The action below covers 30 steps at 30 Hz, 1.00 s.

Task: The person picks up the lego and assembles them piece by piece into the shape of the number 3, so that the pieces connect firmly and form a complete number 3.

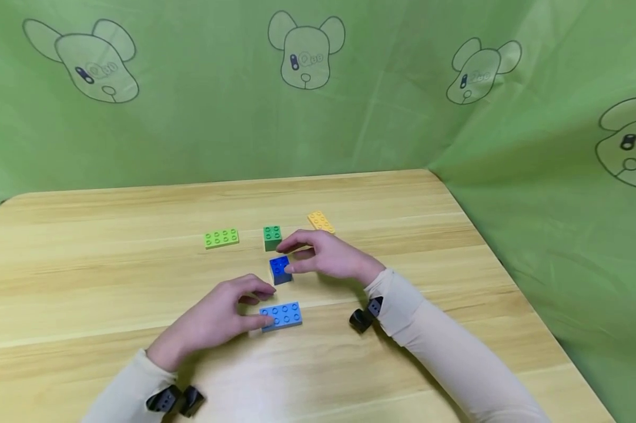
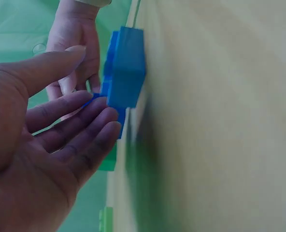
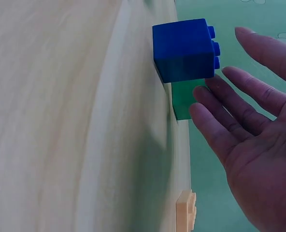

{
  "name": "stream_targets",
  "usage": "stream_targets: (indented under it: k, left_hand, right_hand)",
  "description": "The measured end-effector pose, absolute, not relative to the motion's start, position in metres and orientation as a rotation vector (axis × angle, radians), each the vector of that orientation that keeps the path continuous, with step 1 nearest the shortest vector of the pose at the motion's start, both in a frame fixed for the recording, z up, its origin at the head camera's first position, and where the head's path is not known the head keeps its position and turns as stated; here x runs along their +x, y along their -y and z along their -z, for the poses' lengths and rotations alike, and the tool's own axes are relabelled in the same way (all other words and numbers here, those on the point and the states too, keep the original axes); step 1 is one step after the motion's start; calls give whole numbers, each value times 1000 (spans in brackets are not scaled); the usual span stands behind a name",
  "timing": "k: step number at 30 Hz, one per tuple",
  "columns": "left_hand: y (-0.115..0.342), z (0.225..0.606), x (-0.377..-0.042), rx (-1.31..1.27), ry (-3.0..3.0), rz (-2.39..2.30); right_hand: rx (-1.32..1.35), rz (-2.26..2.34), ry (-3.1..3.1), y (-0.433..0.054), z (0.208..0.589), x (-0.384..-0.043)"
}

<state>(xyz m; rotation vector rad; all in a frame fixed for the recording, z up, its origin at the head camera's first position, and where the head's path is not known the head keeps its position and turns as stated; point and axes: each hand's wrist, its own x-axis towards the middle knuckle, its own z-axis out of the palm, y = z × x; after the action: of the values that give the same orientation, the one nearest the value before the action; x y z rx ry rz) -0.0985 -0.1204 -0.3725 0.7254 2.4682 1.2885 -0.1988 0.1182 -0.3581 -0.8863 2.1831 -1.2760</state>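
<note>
A long light blue brick lies studs up on the table, nearest the person. Over its left end hovers my left hand, its fingers loosely bent and holding nothing; in the left wrist view a gap shows between thumb and fingers beside the brick. Farther back stands a dark blue square brick. My right hand is at its right side with fingers relaxed. The right wrist view shows that brick ungripped, close to the fingertips; whether they touch it I cannot tell.
Behind the dark blue brick stands a green square brick. A flat lime green brick lies left of it, and a flat orange-yellow brick lies to its right, beyond my right hand. Green curtain walls the wooden table at back and right.
</note>
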Motion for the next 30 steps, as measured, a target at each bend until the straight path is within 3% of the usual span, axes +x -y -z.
stream_targets:
  k: [30]
  left_hand:
    - [114, 370, -100, 912, -2533, -1090]
  right_hand:
    - [-857, 1153, -2217, -110, 366, -194]
